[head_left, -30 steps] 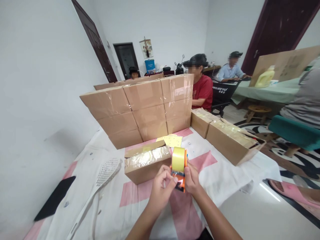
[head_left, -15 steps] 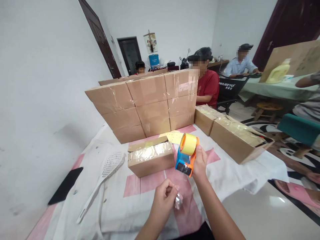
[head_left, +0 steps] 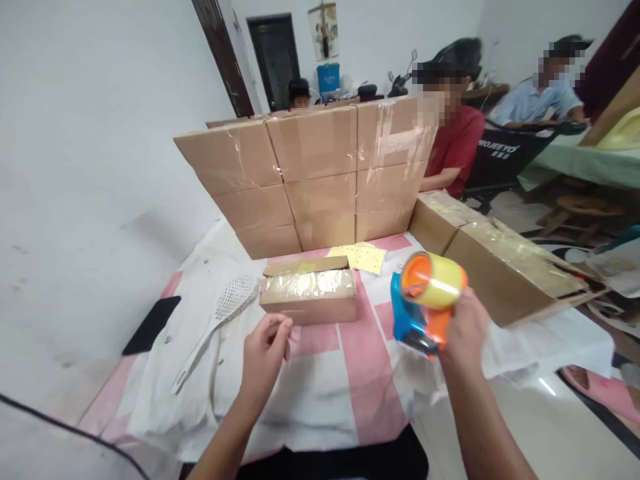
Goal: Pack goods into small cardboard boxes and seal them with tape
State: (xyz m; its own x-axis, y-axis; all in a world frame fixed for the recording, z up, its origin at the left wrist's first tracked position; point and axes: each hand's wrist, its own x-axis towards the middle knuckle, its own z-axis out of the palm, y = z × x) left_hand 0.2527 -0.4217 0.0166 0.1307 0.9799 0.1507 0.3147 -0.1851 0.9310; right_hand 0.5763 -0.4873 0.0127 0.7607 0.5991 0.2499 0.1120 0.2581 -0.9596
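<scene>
My right hand point(head_left: 466, 327) grips an orange and blue tape dispenser point(head_left: 423, 319) loaded with a wide yellow-cored roll, held up over the right of the table and slightly blurred. With its fingers pinched together, my left hand point(head_left: 264, 350) is just in front of a small cardboard box point(head_left: 320, 308). A faint scrap of clear tape point(head_left: 295, 339) shows at its fingertips. Shiny tape covers the top of the box, and a flap stands up along its back edge. Yellow dotted sheets point(head_left: 367, 259) lie behind the box.
A wall of taped cartons point(head_left: 320, 200) stands at the back. Long taped boxes point(head_left: 505, 267) line the right edge. A white slotted skimmer point(head_left: 233, 300) and a flat black item point(head_left: 151, 325) lie left. A person in a red shirt point(head_left: 457, 153) sits behind.
My left hand has moved left and up toward the small box. My right hand has carried the tape dispenser to the right, away from the left. The view has shifted too.
</scene>
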